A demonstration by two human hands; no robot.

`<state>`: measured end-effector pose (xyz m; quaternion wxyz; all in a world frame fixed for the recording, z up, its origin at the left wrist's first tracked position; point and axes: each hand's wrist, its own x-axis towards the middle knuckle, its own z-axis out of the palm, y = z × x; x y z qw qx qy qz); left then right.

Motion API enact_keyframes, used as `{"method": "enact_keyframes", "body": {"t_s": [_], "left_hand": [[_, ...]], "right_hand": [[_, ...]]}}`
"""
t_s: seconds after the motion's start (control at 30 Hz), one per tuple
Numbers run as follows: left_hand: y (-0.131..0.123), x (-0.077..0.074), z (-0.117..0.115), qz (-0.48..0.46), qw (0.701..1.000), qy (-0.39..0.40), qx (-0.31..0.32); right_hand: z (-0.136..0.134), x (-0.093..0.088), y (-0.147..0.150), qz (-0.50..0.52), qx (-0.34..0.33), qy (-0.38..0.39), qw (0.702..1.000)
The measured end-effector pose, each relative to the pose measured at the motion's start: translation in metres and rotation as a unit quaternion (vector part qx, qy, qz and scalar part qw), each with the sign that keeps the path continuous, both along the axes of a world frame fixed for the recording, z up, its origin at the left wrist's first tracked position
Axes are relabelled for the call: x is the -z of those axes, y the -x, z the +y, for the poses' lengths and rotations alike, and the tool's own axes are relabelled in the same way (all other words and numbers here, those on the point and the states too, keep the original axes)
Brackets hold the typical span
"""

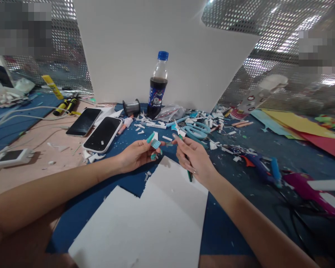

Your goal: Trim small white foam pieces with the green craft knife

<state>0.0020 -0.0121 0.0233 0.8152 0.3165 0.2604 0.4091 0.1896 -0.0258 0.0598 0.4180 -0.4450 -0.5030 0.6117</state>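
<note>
My left hand [138, 154] pinches a small light-blue piece with a dotted pattern [156, 144] between thumb and fingers, above the back of a white foam board [145, 227]. A white part shows behind the piece. In my right hand [194, 156] is a slim craft knife [190, 175] with a green handle, its pale tip pointing up and away. The right fingertips are close to the blue piece, near a small thin bit that is too blurred to name. The white board lies on a blue mat [80, 227], with a notch cut in its far edge.
A cola bottle [157, 91] and a wire spool [131, 108] stand behind the hands. Blue scissors [197, 130] lie among white scraps. Two phones [103, 134] are at left. Glue guns [309, 190] with cables and coloured paper sheets [290, 123] lie at right.
</note>
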Motion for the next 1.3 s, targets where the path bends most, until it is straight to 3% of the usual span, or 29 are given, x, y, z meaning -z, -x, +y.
{"method": "enact_keyframes", "body": {"t_s": [0.1,0.43,0.73,0.87,0.93,0.97,1.03,1.1,1.17,1.3], "left_hand": [[-0.001,-0.002,-0.001,0.011,1.000,-0.008,0.020],[-0.004,-0.002,-0.004,0.086,0.995,-0.056,0.001],[-0.006,0.004,-0.004,0.105,0.990,-0.086,-0.022],[-0.004,0.005,-0.001,0.144,0.979,-0.137,-0.043],[0.001,0.006,0.003,0.237,0.940,-0.215,-0.116],[0.005,0.006,0.006,0.302,0.899,-0.267,-0.169],[0.012,0.005,0.010,0.423,0.782,-0.370,-0.268],[0.018,0.005,0.012,0.486,0.681,-0.447,-0.316],[0.021,0.004,0.011,0.501,0.630,-0.510,-0.303],[0.020,0.003,0.002,0.465,0.585,-0.637,-0.192]], "right_hand": [[-0.004,-0.003,0.004,-0.022,-0.016,0.012,1.000],[-0.008,-0.003,0.006,-0.034,-0.098,0.037,0.994],[-0.009,0.000,0.008,-0.045,-0.083,0.045,0.995],[-0.008,0.000,0.009,-0.047,-0.066,0.054,0.995],[-0.007,-0.001,0.009,-0.049,-0.050,0.055,0.996],[-0.007,-0.001,0.009,-0.052,-0.040,0.056,0.996],[-0.006,0.000,0.009,-0.059,-0.026,0.055,0.996],[-0.006,0.000,0.009,-0.064,-0.014,0.054,0.996],[-0.005,-0.001,0.008,-0.069,-0.005,0.050,0.996],[0.005,-0.005,-0.004,-0.076,0.041,0.014,0.996]]}}
